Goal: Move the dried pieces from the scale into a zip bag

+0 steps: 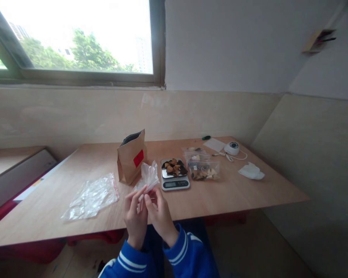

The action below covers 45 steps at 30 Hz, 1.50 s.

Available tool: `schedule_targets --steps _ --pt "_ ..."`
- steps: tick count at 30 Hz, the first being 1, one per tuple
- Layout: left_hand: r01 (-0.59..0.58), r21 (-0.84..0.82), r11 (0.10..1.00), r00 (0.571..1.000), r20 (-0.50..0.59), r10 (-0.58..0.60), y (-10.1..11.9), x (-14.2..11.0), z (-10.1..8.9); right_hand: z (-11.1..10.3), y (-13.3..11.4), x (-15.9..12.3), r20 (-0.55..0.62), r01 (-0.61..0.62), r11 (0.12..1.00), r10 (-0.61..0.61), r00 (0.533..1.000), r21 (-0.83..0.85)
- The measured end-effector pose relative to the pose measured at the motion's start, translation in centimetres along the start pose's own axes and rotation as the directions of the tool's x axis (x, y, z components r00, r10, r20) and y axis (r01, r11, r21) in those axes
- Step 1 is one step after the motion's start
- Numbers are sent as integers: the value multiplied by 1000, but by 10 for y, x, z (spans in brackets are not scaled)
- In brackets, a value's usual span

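From the head camera, two hands are showing. The left hand (135, 216) and the right hand (159, 214) are meeting just above the near table (234, 197) edge, their fingertips pinching one small clear bag (147, 175) between them.

One brown paper pouch (131, 156) is standing open just behind it. One scale (174, 173) is carrying a heap of dried pieces too small to count. At least two filled bags (203, 166) are lying beside the scale, their edges overlapping. A pile of empty clear bags (91, 195) is lying to the left, its number hard to make out. One white round device (232, 148) and one white cloth (251, 171) are sitting farther right.

The forearms are being cut off at the lower edge.
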<state>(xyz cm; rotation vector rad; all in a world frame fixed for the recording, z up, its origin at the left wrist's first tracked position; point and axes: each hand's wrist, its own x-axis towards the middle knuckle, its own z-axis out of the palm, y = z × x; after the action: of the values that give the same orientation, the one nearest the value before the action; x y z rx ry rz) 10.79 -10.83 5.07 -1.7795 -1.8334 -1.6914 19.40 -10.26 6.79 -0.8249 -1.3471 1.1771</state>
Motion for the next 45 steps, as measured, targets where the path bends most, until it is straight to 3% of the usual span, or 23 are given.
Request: schedule_targets --steps 7,11,15,18,21,23,27,29,33,35,40,43,45 --pt "-40 -98 994 996 78 48 -8 -7 -3 -5 8 9 -52 -55 996 58 997 67" --pt "-112 -15 994 993 -50 111 -15 1 -11 -13 5 8 -88 -103 987 114 990 125" --pt "-116 123 986 972 -192 138 -30 13 -19 -33 -5 6 -172 -116 991 127 977 74" --pt "-130 214 968 990 -16 137 -39 15 -14 -48 -13 2 -221 -100 994 89 971 -36" --pt "-105 186 977 982 176 72 -34 11 -4 -55 -17 -2 -247 -80 978 30 969 -195" --pt "-95 71 993 969 233 76 -23 7 0 -55 -17 -3 -247 -62 959 -9 969 -275" --pt "-165 -234 958 904 351 242 -3 -1 1 -53 -17 -3 -194 -45 950 -17 981 -308" --pt "-197 -284 938 895 340 290 0 -4 3 -52 -17 -3 -143 -44 959 4 990 -281" --pt "-224 -313 923 933 207 296 -6 -7 11 -54 -14 -3 -41 -51 978 44 998 -201" --pt "-224 -330 917 944 163 289 -10 -5 13 -59 -9 -1 -49 -66 978 57 997 -199" --pt "-122 -277 953 989 51 141 -15 10 12 -91 3 23 -202 -63 957 5 979 -282" --pt "-62 -290 955 994 64 85 -16 23 14 -115 1 44 -109 -39 958 8 994 -283" --pt "-26 -329 944 995 83 57 -17 31 20 -128 -2 57 -43 23 924 -42 998 -381"
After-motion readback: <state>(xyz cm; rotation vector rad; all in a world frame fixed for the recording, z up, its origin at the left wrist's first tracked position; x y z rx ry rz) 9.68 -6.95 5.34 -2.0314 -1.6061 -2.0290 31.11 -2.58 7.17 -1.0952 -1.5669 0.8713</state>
